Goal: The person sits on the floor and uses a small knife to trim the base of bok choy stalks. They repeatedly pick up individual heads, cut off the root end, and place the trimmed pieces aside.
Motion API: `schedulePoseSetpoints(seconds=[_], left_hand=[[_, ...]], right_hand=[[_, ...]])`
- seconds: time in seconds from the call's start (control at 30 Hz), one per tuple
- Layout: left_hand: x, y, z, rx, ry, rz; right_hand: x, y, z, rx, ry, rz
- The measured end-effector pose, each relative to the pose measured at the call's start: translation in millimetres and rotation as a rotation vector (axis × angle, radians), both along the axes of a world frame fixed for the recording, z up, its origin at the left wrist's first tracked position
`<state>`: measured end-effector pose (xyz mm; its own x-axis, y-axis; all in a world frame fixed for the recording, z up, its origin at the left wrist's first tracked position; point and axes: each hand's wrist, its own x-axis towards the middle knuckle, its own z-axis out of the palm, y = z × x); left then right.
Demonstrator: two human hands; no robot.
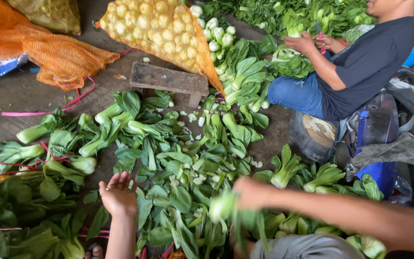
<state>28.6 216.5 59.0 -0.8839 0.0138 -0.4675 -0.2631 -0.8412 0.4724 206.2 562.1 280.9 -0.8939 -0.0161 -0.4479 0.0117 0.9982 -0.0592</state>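
Head view: reached with left hand (117, 194), fingers spread and empty, over the near pile of greens (178, 158). Gripped a blurred bok choy head (221, 206) in right hand (250, 192), fingers seemingly closed round it. Sorting, apparently; next, probably needed a steadier hold.

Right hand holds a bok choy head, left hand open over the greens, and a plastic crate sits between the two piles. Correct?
Not quite. The right hand does hold a bok choy head, blurred, and the left hand is open over the greens. But what sits between the piles is a small wooden stool, not a plastic crate, as the head view shows.
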Motion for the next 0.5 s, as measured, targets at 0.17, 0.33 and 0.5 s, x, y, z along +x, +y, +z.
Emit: schedulePoseSetpoints(seconds=[0.17, 0.33, 0.5], left_hand=[[1, -4, 31, 0.016, 0.046, -0.037], [2, 8, 24, 0.011, 0.017, -0.126], [3, 3, -16, 0.085, -0.064, -0.138]], right_hand=[[-127, 186, 215, 1.002, 1.181, -0.242], [-122, 161, 234, 0.536, 1.436, -0.190], [-45, -24, 80, 0.214, 0.335, -0.228]])
